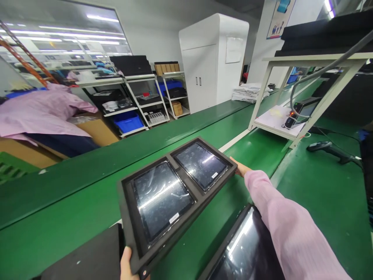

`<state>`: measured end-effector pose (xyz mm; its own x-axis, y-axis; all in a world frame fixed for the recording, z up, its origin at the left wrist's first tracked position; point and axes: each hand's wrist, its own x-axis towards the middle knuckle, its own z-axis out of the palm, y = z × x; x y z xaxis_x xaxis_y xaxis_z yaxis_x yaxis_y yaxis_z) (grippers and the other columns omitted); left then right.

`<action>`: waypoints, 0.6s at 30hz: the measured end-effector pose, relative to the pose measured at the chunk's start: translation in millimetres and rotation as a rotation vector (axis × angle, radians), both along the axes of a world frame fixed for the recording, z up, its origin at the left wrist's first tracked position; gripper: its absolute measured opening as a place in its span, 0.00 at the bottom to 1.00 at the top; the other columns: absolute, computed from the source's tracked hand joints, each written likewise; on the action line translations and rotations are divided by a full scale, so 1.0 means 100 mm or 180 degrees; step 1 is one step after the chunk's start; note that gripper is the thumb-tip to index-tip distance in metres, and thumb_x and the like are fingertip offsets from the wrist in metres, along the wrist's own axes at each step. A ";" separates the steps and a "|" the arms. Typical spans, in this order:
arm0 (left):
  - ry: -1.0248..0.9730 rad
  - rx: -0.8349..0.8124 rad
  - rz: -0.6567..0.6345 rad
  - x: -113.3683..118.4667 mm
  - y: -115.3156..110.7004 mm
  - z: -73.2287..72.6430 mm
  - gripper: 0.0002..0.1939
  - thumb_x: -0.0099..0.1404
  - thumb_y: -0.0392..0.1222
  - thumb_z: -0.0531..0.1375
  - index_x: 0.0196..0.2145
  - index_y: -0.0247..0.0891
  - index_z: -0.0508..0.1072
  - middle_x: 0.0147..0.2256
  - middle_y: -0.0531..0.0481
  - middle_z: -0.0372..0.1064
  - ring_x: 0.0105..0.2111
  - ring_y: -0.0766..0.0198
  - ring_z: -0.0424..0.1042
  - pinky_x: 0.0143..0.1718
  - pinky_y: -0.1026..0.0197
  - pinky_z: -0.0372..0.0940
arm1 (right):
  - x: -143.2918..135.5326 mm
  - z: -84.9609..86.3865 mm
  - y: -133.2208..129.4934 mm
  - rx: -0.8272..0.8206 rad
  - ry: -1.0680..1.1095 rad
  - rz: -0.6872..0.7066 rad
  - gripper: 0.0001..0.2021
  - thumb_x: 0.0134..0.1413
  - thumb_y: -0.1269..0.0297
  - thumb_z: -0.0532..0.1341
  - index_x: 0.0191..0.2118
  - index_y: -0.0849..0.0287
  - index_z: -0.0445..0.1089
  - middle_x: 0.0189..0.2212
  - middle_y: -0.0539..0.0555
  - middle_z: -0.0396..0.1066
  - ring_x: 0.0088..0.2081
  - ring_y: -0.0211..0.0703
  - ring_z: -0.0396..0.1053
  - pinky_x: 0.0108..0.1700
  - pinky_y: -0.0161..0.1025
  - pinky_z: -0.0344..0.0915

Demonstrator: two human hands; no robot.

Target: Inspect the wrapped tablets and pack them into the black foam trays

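Between my two hands is a black foam tray [182, 173] with two compartments. A dark glossy screen panel [163, 198] with a small white label lies in the near left one, and a second screen panel [201, 163] lies in the other. My left hand [128, 266] grips the tray's near left corner, its thumb on the rim. At the far right end, my right hand [240, 167] holds the edge, with most fingers hidden. Below my right forearm sits another glossy dark panel in a black tray [247, 249]. A flat black piece [87, 256] lies at the lower left.
A green conveyor belt [78, 210] runs under the tray. To the right stand a white shelf [276, 124] with a small device and a barcode scanner [329, 149]. Racks [145, 93], a white cabinet [201, 70] and a person in pink [43, 109] are beyond the belt.
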<state>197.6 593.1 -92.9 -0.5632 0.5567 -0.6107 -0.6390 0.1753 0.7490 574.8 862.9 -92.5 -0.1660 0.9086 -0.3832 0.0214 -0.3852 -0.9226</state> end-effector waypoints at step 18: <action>-0.0694 0.0103 0.0204 0.02 -0.10 0.13 0.16 0.63 0.45 0.51 0.44 0.38 0.71 0.22 0.55 0.75 0.28 0.60 0.76 0.37 0.60 0.70 | 0.15 0.10 -0.63 -0.0223 0.0213 0.0657 0.22 0.53 0.42 0.53 0.45 0.50 0.71 0.41 0.54 0.74 0.49 0.49 0.67 0.56 0.49 0.57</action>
<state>199.2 583.1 -79.5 -0.4548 0.5453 -0.7041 -0.7953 0.1072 0.5967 589.7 800.4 -82.4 -0.3727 0.8243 -0.4262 0.0461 -0.4423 -0.8957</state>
